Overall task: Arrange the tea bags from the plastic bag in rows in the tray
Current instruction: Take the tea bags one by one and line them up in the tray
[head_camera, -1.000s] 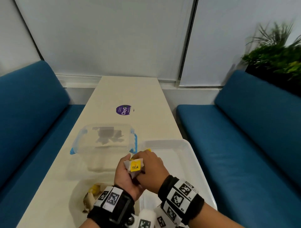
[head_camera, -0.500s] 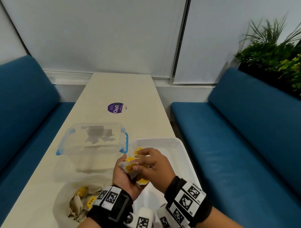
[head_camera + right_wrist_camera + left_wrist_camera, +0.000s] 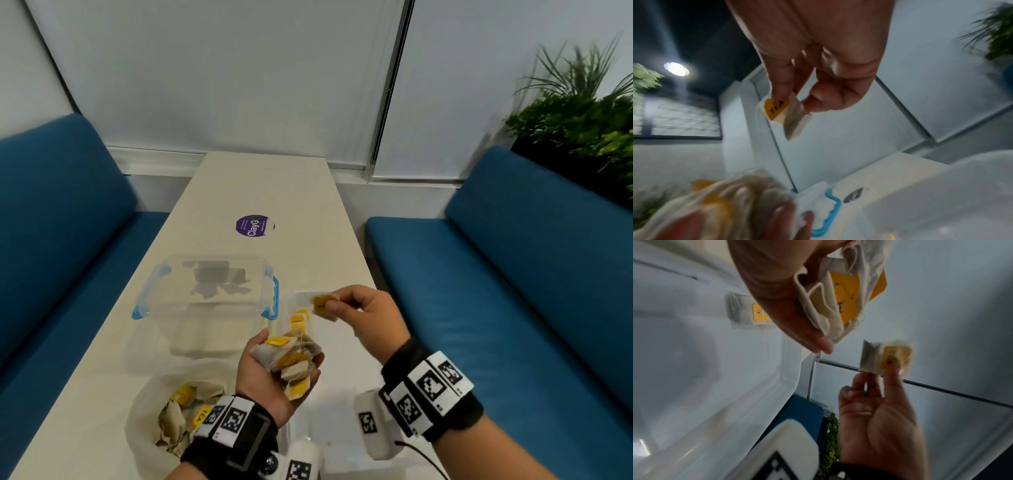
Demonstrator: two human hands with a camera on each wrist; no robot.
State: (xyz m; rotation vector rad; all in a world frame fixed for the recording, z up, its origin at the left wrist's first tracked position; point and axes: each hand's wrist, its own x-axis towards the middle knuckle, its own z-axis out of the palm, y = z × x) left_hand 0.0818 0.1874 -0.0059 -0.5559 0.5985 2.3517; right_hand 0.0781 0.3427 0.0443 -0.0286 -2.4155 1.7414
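So closest to the person there's the plastic bag (image 3: 161, 421) lying on the table (image 3: 260, 192), crumpled open with a pile of beige tea bags (image 3: 178, 418) and yellow tags inside, though the left wristband cuts off part of it so no way to count them. Just above that the left hand (image 3: 274, 380) is palm up with its fingers curled round a bunch of tea bags (image 3: 291, 356), a messy clump of papery pouches, strings and yellow tags; the wrist view shows the thumb pressing on the stack. A bit further out the right hand (image 3: 370, 322) pinches a single tea bag (image 3: 323, 306) between thumb and fingertips, other fingers tucked in loosely, and the tag reads "TEA" from the right wrist camera. It's held up over the white tray (image 3: 346, 342), not touching it. A couple of tea bags already lie in the tray's far left corner (image 3: 298, 317), half hidden behind the hands. Past that sits a clear container with blue clips (image 3: 205, 291), contents just dark blurry shapes, then a purple sticker (image 3: 252, 225).
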